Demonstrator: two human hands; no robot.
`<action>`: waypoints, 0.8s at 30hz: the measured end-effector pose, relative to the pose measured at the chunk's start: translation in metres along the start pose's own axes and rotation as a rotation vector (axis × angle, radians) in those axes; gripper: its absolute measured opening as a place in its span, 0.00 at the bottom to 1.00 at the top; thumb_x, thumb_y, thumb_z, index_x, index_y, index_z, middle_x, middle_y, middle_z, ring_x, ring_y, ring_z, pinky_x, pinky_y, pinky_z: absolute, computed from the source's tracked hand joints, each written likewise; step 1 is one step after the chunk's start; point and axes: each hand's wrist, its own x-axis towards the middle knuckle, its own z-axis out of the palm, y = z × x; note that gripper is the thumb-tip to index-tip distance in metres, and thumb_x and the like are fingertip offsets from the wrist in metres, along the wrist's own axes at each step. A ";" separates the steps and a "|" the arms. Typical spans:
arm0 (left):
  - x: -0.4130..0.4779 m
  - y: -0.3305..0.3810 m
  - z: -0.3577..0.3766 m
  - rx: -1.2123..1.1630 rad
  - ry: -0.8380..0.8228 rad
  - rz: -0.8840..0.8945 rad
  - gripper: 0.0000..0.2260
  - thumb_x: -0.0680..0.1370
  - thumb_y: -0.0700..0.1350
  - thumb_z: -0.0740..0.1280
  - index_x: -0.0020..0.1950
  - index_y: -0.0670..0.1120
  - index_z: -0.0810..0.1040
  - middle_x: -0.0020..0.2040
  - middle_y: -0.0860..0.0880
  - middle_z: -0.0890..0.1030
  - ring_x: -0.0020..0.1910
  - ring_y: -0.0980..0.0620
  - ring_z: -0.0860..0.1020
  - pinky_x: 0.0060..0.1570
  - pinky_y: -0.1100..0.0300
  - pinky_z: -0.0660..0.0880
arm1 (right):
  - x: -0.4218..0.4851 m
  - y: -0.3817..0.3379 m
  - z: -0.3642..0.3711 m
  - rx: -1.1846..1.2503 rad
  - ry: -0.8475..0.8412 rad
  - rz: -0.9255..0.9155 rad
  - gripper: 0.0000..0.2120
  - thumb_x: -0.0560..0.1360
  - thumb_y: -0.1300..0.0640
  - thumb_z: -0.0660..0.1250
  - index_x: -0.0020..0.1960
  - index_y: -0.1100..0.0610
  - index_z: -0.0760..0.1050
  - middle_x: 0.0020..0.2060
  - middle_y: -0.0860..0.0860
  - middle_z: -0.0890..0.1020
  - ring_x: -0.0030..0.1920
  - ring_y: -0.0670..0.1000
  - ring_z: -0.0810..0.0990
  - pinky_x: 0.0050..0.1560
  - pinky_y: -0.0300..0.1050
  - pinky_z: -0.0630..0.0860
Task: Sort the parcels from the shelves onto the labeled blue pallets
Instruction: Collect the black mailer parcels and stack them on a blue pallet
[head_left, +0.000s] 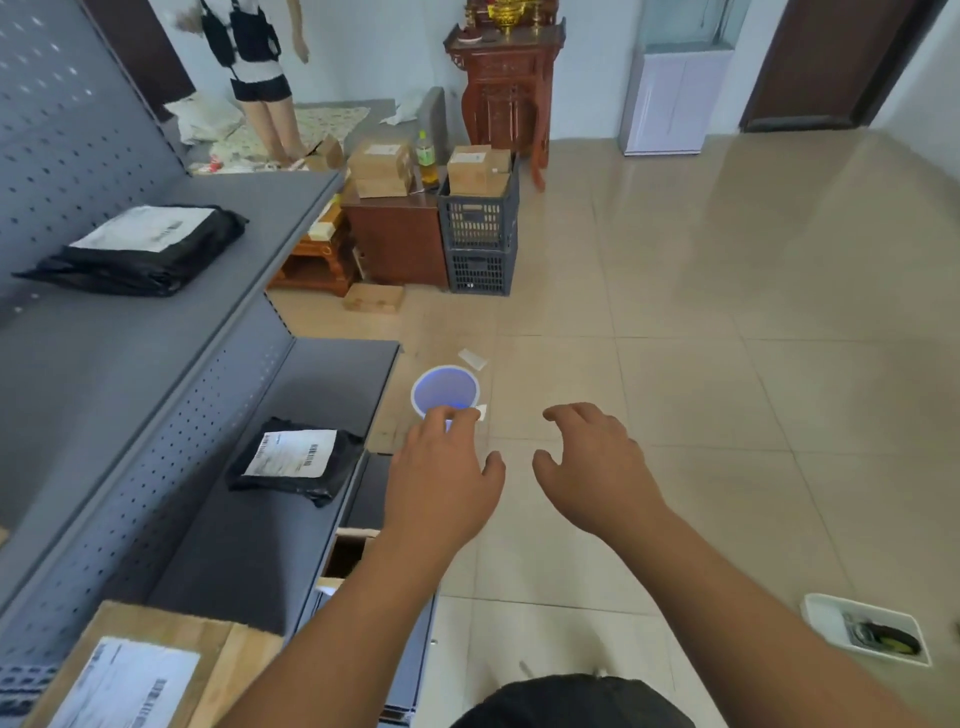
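Note:
Grey metal shelves (156, 332) run along the left. On the upper shelf lies a black bagged parcel (140, 249) with a white label. A smaller black parcel (296, 460) with a barcode label rests on the lower shelf. A cardboard box (135, 670) with a label sits at the bottom left. My left hand (441, 478) hovers just right of the lower shelf edge, fingers loosely curled, holding nothing. My right hand (592, 462) hangs over the tiled floor, fingers relaxed and empty. No blue pallet is in view.
A blue round tub (444, 392) stands on the floor beyond my left hand. Stacked dark crates (480, 239) with cardboard boxes, a brown cabinet (395, 244) and a person's legs (270, 119) are at the back. A white tray (865, 629) lies at the right.

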 end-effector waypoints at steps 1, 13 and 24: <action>0.012 -0.002 0.001 0.008 0.006 -0.017 0.23 0.81 0.55 0.62 0.76 0.53 0.67 0.74 0.52 0.68 0.68 0.48 0.72 0.63 0.54 0.69 | 0.015 0.000 0.001 -0.007 -0.008 -0.010 0.25 0.79 0.48 0.62 0.75 0.50 0.66 0.73 0.48 0.70 0.69 0.55 0.70 0.66 0.52 0.69; 0.133 -0.010 0.007 -0.024 0.080 -0.435 0.17 0.81 0.53 0.64 0.69 0.51 0.73 0.69 0.51 0.72 0.65 0.46 0.73 0.59 0.54 0.70 | 0.209 -0.015 -0.004 -0.098 -0.233 -0.322 0.22 0.80 0.49 0.62 0.74 0.52 0.68 0.70 0.51 0.72 0.66 0.58 0.72 0.62 0.52 0.72; 0.114 -0.086 0.016 -0.161 0.047 -0.962 0.21 0.80 0.54 0.62 0.73 0.53 0.69 0.71 0.49 0.70 0.66 0.43 0.72 0.63 0.46 0.71 | 0.277 -0.099 0.083 -0.251 -0.522 -0.640 0.17 0.75 0.46 0.54 0.54 0.56 0.73 0.45 0.53 0.72 0.53 0.62 0.75 0.44 0.48 0.66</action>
